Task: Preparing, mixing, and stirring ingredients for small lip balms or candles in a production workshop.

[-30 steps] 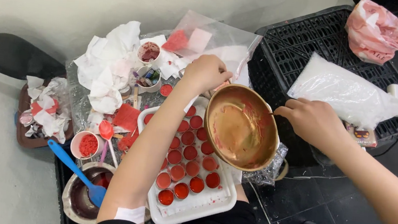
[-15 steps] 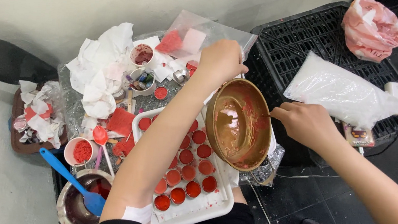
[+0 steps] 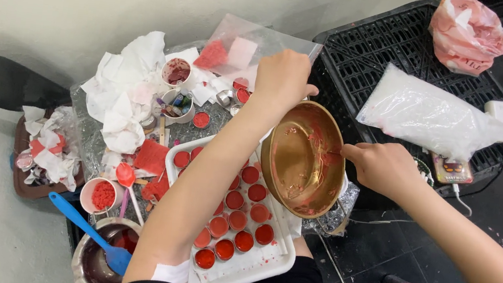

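Head view looks down on a crowded tabletop [image 3: 82, 140] wrapped in clear film. The biggest risk, as I judge it, sits with the bowl [image 3: 307, 158]: a brass-coloured metal one, tilted steeply on its side above the near right edge of the tray [image 3: 248, 269], its inside streaked with red. The left hand [image 3: 281, 78] has its grip closed on the far rim, arm stretched across the tray. If that hold slips, the bowl could drop onto the filled pots and spill them.

The tray, white, lies at the near edge of the tabletop, and part of it seems to overhang; a knock from the forearm might tip it.

The right hand [image 3: 379, 167] has its grip pinched narrow on a thin tool reaching into the bowl; what the tool is, I cannot tell. A hard scrape could flick red wax onto the crate [image 3: 404, 45] or the white bag [image 3: 427, 115] lying on it.

The small pots [image 3: 232, 222], rows of red-filled cups, sit close together, directly under the left forearm. A dipped sleeve or elbow could smear their surfaces.
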